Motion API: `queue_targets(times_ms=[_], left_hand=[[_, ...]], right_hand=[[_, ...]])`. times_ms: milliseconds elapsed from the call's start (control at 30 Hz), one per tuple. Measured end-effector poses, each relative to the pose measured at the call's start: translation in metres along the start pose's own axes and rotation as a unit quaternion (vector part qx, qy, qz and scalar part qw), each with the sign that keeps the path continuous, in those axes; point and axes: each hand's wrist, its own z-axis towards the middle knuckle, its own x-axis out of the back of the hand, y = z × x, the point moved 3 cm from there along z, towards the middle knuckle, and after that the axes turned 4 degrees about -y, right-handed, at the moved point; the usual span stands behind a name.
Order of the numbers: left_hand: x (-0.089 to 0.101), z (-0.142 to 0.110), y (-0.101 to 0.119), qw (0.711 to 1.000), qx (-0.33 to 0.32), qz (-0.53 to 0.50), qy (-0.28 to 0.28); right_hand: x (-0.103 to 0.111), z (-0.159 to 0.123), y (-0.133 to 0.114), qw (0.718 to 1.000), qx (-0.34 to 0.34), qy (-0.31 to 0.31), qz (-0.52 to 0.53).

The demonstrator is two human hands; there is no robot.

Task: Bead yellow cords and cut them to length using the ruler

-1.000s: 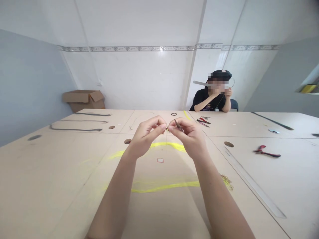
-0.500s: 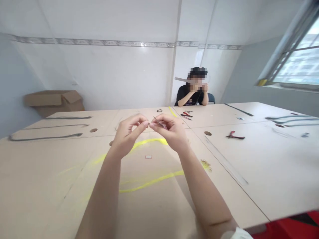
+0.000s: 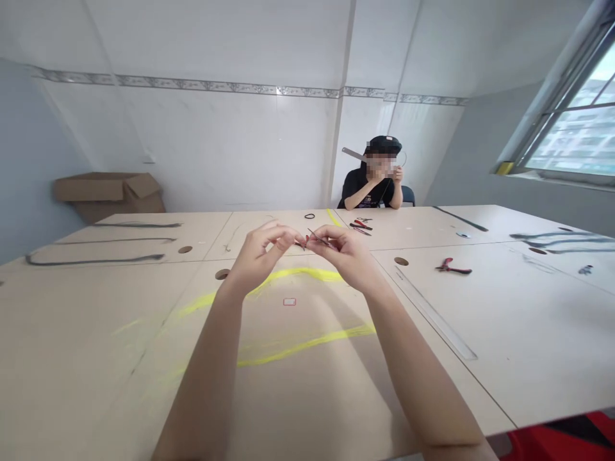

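In the middle of the head view my left hand [image 3: 264,256] is closed, thumb and forefinger pinched; whatever is between them is too small to make out. Beside it my right hand [image 3: 346,256] grips a thin, dark, pointed tool [image 3: 321,237], its tip angled up and left. The fingertips of both hands are close together, raised above the table. Something small, red and dark [image 3: 306,242] shows between the hands; I cannot tell whether it is held or lies behind. Bright yellow strands [image 3: 298,352] spread over the table beneath my forearms.
Red-handled pliers [image 3: 451,267] and a clear ruler-like strip [image 3: 437,314] lie to the right. Dark strand bundles [image 3: 96,261] lie left, others [image 3: 552,239] far right. More hand tools [image 3: 360,225] lie ahead, near a seated person [image 3: 372,186]. A cardboard box [image 3: 110,195] stands behind.
Both hands have shifted slightly right in the view, and their fingertips have moved a little apart. The right hand keeps the thin tool. My right forearm now covers the small golden pieces.
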Motion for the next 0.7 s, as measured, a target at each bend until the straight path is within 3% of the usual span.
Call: queue_targets(times_ms=[133,333,433,500,600,700], left_hand=[[0.0,-0.001,0.0,1.0,0.013,-0.008,0.001],[-0.002,-0.001,0.001,1.0,0.026,-0.008,0.009],[-0.001,0.0,0.001,0.999,0.041,-0.002,0.031],[0.0,0.0,0.0,0.998,0.056,0.001,0.04],[0.004,-0.002,-0.003,0.997,0.067,-0.001,0.043],[0.009,-0.003,-0.008,0.997,0.057,-0.014,0.057]], right_hand=[[-0.004,-0.001,-0.003,0.999,0.017,-0.041,-0.005],[-0.009,-0.003,-0.005,0.999,0.024,-0.031,-0.036],[0.003,-0.005,0.007,0.998,0.006,-0.005,-0.065],[0.026,-0.008,0.024,0.995,-0.023,0.028,-0.09],[0.084,-0.023,0.063,0.976,-0.098,0.107,-0.163],[0.144,-0.055,0.111,0.916,-0.217,0.197,-0.274]])
